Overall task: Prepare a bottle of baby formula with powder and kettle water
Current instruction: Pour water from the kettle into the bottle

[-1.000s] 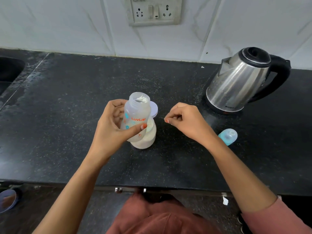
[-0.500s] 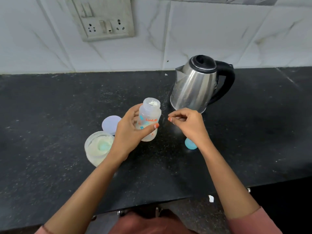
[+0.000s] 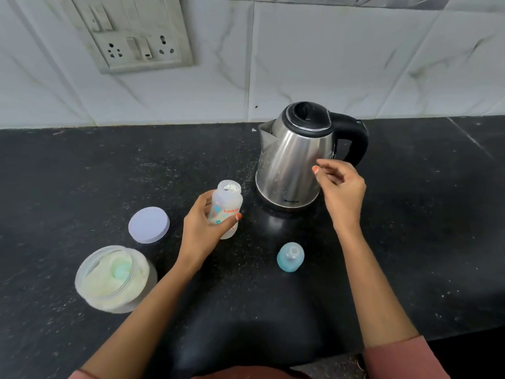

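Observation:
My left hand (image 3: 200, 233) grips a clear baby bottle (image 3: 226, 206), upright on the black counter, open at the top with white powder at its mouth. My right hand (image 3: 340, 188) hovers with loosely curled fingers and nothing in it, just in front of the steel kettle (image 3: 289, 160) near its black handle (image 3: 355, 140). The kettle lid is closed. An open jar of formula powder (image 3: 112, 279) with a pale green scoop in it stands at the front left. The bottle's blue teat cap (image 3: 290, 257) lies on the counter between my arms.
The jar's round lilac lid (image 3: 149, 225) lies flat beside the bottle. A wall socket plate (image 3: 136, 42) is on the white tiled wall behind. The black counter (image 3: 423, 228) ends at a front edge near my body.
My right hand has moved up and right from beside the bottle toward the kettle's handle. The view has shifted right. The left hand keeps its hold on the bottle.

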{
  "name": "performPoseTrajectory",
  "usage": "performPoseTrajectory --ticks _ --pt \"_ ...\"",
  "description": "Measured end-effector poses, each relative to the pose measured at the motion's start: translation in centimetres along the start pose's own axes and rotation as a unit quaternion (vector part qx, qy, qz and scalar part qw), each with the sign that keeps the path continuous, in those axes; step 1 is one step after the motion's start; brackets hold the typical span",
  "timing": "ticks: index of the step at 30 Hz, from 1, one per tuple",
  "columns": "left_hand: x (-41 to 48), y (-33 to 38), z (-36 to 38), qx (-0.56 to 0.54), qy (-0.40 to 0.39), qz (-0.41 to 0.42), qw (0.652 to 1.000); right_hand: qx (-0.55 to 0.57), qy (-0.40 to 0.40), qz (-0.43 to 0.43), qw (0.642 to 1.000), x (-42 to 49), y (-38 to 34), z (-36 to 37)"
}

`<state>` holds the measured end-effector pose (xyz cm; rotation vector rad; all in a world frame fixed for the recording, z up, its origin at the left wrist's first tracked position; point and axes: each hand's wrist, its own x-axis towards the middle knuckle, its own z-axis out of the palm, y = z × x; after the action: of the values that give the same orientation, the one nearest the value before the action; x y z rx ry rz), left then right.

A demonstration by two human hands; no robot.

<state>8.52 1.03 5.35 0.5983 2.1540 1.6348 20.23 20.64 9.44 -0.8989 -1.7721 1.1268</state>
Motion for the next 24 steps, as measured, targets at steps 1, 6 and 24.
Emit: performPoseTrajectory --ticks 1,6,24 --pt "0.3 -0.2 0.3 0.0 0.004 -0.003 1.0 0.008 0.022 -0.01 1.0 0.6 0.2 -0.3" --pt "1.7 -0.8 1.7 0.004 0.016 -0.009 1.0 0.045 0.11 -0.043 0.992 3.6 1.5 -1.4" --pt "4.3 -1.7 3.1 0.006 0.051 -0.024 0.998 0.154 -0.139 0.026 0.978 12.0 4.9 -3.5"
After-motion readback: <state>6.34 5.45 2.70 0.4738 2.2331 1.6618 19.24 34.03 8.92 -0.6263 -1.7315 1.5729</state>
